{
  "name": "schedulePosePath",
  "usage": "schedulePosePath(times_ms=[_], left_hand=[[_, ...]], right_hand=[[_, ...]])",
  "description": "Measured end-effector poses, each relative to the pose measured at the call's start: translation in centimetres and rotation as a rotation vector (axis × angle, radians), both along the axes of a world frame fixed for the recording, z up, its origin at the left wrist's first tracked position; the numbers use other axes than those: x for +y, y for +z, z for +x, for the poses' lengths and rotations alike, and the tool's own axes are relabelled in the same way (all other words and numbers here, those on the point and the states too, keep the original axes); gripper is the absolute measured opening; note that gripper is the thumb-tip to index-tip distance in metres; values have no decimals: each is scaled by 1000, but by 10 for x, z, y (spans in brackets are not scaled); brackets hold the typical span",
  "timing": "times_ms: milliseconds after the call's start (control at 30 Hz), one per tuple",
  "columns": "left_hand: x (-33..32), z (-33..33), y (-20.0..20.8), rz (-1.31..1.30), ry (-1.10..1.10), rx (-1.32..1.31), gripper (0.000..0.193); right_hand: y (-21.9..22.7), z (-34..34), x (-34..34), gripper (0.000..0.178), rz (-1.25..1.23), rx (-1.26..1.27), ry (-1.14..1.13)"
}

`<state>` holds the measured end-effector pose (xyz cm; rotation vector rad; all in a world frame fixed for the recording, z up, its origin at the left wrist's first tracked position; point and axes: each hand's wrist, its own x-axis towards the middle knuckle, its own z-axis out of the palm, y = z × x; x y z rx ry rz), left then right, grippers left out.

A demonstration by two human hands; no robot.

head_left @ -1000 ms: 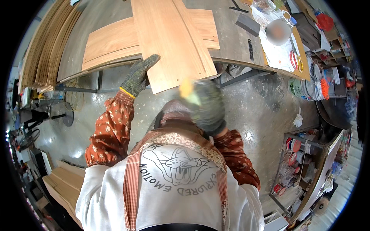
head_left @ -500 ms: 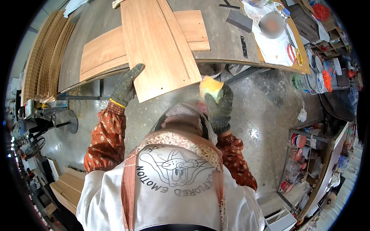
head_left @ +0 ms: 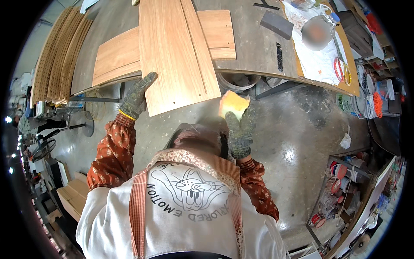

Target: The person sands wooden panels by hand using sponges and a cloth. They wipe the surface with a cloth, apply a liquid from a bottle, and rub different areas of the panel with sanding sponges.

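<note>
My gloved left hand is closed on the left edge of a long pale wooden board near its near corner. The board has a groove along its right side and small holes at the near end, which juts past the table edge toward me. Just off its near right corner, my gloved right hand holds a yellow-orange sponge. Beneath the long board, a second wooden board lies crosswise on the table.
The grey worktable carries a dark block, a white cloth and red-handled scissors. Perforated boards stand at the left. A bucket sits under the table; a shelf of spools stands right.
My right hand has drawn slightly back with the sponge, whose face now shows more. The view has shifted a little; my left hand keeps its place on the board's edge.
</note>
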<state>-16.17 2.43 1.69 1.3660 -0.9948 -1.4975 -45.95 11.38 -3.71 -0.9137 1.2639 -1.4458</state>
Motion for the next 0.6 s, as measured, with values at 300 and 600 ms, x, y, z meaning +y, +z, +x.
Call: schedulePosePath(times_ms=[300,600], left_hand=[[59,25,-19,138,-134,156,61],[69,-122,-65,-72,523,365,32]], right_hand=[[12,-28,-17,47,-143,16,-45],[63,-52,-84,58,-240,544,299]])
